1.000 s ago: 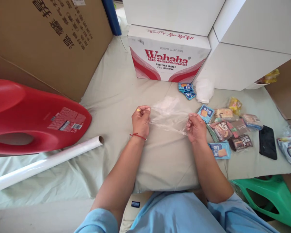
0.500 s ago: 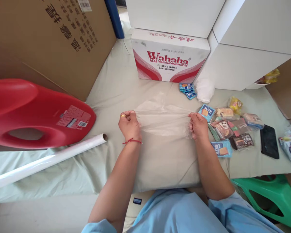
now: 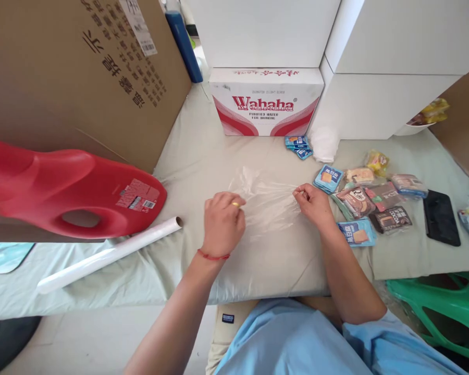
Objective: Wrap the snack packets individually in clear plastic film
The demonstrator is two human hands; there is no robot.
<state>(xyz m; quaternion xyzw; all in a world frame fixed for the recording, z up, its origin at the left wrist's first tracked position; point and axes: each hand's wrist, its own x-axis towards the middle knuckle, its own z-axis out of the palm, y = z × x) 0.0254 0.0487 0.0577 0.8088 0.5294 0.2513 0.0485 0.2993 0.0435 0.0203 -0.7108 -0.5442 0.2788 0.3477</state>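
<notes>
A clear, thin plastic bag (image 3: 263, 200) lies crumpled over the cloth-covered table, creased towards the right. My right hand (image 3: 311, 204) pinches its right edge between thumb and fingers. My left hand (image 3: 223, 221), back upward and fingers curled, is at the bag's left side; its fingertips are partly hidden, and I cannot make out what they grip. Just beyond my right hand are blue snack packets (image 3: 328, 178), with another blue packet (image 3: 356, 233) beside the right forearm. A brown snack packet (image 3: 355, 202) is among several wrapped snacks farther right.
On the left are a red jug (image 3: 101, 179), a roll of clear film (image 3: 113, 253) and a large cardboard box (image 3: 113, 99). A Wahaba-style white-and-red water carton (image 3: 268, 107) stands at the back. Right: a black phone (image 3: 441, 217) and green stool (image 3: 433, 302).
The bag was stretched taut between both closed hands; it is now slack and crumpled. My left hand has moved right and turned back upward, while my right hand keeps its pinch.
</notes>
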